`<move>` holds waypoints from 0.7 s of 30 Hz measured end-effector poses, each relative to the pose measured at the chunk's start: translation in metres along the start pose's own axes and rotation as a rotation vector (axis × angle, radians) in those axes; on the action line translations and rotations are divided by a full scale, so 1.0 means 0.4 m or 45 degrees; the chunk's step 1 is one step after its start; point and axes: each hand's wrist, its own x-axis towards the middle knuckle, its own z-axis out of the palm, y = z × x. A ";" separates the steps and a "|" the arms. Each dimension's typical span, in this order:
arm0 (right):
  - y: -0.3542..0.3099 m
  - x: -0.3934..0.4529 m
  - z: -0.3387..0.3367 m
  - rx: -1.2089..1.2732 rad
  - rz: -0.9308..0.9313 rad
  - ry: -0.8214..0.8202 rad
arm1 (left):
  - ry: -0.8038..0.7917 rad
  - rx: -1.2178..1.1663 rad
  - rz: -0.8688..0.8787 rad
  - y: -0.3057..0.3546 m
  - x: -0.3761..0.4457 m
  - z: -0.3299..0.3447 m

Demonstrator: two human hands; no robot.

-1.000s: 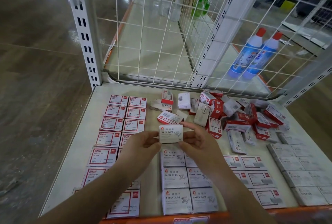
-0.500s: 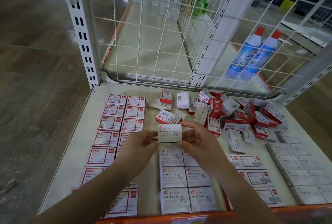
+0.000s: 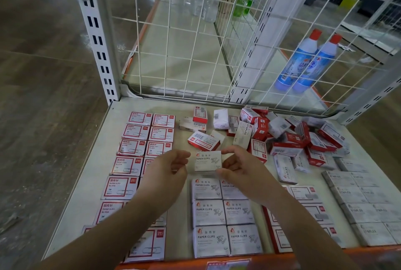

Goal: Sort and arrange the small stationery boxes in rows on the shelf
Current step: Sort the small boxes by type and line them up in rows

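Head view: right hand (image 3: 238,166) pinches white paper-clip box (image 3: 207,160) by right edge, just above shelf (image 3: 86,183), at far end of white paper-clip rows (image 3: 223,213); left hand (image 3: 167,166) beside box's left edge, fingers loosely curled, contact unclear; red-bordered rows (image 3: 138,146) at left; unsorted pile (image 3: 282,133) behind.

A white paper clips box (image 3: 207,160) sits just beyond the top of the two-wide white paper clips rows (image 3: 223,215) on the shelf (image 3: 86,174), with the right hand (image 3: 240,166) touching its right edge and the left hand (image 3: 168,166) just beside its left edge, fingers loosely curled. Left of these run two columns of red-framed paper clips boxes (image 3: 138,139). Behind lies a jumbled pile of red and white staples boxes (image 3: 282,137), grey staples boxes (image 3: 364,204) are lined up at the right, and two blue bottles (image 3: 303,66) stand beyond the wire mesh (image 3: 184,53).
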 end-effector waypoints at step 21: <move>0.036 0.027 0.015 0.004 0.118 -0.028 | -0.193 0.548 0.209 0.018 0.035 0.035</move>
